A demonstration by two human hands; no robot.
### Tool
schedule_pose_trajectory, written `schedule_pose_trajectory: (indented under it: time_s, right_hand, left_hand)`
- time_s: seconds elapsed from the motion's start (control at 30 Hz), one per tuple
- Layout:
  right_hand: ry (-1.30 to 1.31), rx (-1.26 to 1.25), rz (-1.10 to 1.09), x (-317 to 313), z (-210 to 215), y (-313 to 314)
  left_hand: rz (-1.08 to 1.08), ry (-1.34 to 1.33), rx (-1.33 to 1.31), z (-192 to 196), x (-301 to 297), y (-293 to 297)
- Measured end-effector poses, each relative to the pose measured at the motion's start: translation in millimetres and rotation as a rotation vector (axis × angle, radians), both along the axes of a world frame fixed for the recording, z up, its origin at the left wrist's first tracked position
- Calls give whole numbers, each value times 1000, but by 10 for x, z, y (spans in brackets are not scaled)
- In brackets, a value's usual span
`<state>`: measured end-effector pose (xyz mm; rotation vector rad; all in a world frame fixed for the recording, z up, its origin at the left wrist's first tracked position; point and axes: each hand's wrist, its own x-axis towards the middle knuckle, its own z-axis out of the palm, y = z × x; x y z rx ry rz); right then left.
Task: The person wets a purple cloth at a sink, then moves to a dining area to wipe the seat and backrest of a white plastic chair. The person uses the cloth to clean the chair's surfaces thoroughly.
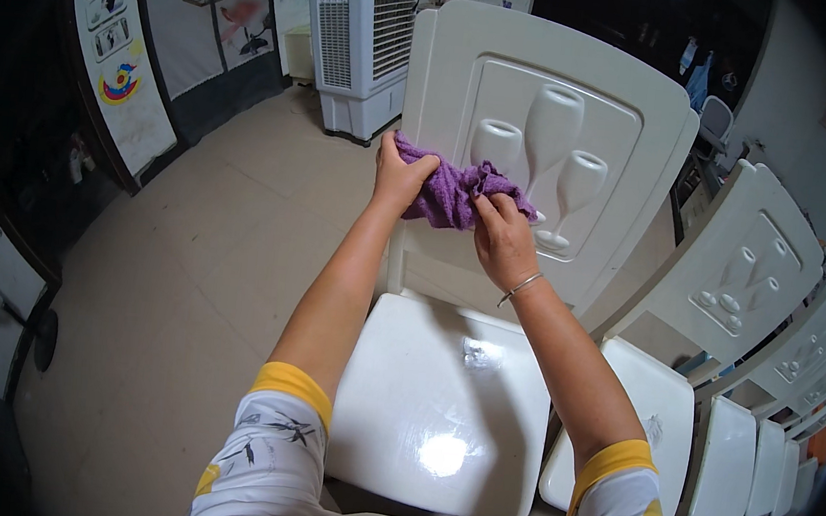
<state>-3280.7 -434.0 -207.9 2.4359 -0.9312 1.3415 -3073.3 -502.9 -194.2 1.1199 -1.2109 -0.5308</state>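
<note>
A purple cloth [446,194] lies bunched against the lower part of a white chair backrest [443,84] with raised wine-glass shapes on it. My left hand [401,173] grips the cloth's left end at the backrest's left edge, thumb over the fabric. My right hand [505,239] is closed on the right part of the cloth, just below the moulded glasses; some of its fingers are hidden in the folds. Below my arms is the chair's glossy white seat [431,387], with bright reflections and a shadow across it.
More white chairs of the same kind, the nearest with a carved backrest [751,263], stand in a row to the right. An air cooler [360,52] stands on the tiled floor [184,287] behind the chair. A decorated sliding door [208,14] is at the far left.
</note>
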Motion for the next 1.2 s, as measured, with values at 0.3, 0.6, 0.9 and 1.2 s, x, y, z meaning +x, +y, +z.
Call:
schedule_pose_trajectory:
  time_s: [0.3,0.6,0.9,1.2]
  right_hand:
    - [10,0,-6,-5,4,17]
    - [8,0,-18,3,-23,21]
    - [188,-87,-171,90,286,80]
    - [135,-514,-325,440,1461,-578]
  left_hand:
    - [57,-61,34,69,-54,41]
    - [167,-135,138,146,-139,117]
    - [101,-238,-243,-244,44,-11]
    - [-12,-233,-487,1045,74,-326]
